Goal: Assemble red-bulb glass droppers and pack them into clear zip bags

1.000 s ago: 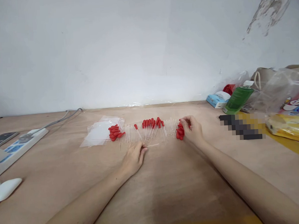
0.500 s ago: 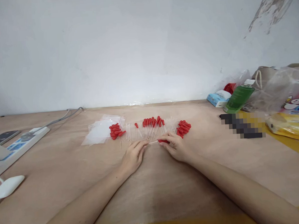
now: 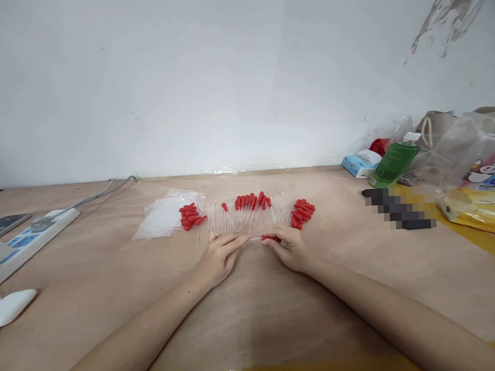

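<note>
Between my two hands lies a clear glass dropper tube (image 3: pixel 255 239), with a red rubber bulb (image 3: pixel 271 238) at its right end. My left hand (image 3: pixel 223 259) pinches the tube's left part, and its tip is hidden by the fingers. My right hand (image 3: pixel 291 248) grips the red bulb between thumb and fingers. Just beyond, a row of clear dropper tubes (image 3: pixel 218 217) lies side by side. Several droppers in the middle carry red bulbs (image 3: pixel 250 200). Loose red bulbs (image 3: pixel 302 213) are heaped on the right, and more red-bulbed pieces (image 3: pixel 190 216) lie on the left.
Clear plastic bags (image 3: pixel 161 215) lie flat at the left. Farther left are a power strip (image 3: pixel 47 240) with a cable and a phone (image 3: pixel 4 226). On the right stand a green bottle (image 3: pixel 395 160), a tissue pack (image 3: pixel 360 164), a blurred dark object (image 3: pixel 415 222) and a yellow package (image 3: pixel 476 209).
My left hand's fingers have straightened a little along the tube. Both hands still hold the dropper, which looks more level. The whole view has shifted slightly.
</note>
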Demonstrator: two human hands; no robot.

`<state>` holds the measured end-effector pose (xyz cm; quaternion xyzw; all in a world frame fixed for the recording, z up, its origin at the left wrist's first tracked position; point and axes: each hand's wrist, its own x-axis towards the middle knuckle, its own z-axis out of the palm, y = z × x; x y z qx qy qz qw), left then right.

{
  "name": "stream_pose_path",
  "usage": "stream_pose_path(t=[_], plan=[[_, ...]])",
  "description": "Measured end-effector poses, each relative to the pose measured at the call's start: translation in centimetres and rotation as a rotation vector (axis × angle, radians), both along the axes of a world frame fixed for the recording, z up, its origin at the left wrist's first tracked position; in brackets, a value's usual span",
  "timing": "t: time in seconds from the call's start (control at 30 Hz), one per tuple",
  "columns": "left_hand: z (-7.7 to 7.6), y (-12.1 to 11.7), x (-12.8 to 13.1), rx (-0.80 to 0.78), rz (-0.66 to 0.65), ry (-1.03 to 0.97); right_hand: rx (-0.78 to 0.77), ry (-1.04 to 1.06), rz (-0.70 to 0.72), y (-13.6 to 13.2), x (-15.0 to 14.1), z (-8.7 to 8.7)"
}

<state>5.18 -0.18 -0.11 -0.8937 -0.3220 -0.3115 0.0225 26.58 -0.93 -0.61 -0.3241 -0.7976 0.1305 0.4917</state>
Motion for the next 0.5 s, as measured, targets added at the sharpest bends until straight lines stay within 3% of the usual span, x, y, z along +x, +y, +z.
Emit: stream_pose_path(t=[0.23,0.5], plan=[[-0.1,-0.3,-0.1,0.043,-0.016,0.057,0.038,-0.144,0.046,-0.3,0.2,0.2],[-0.3,-0.7,0.4,0.059,-0.053,0.035,0.108,-0.301,0.077,-0.3,0.3,-0.8]])
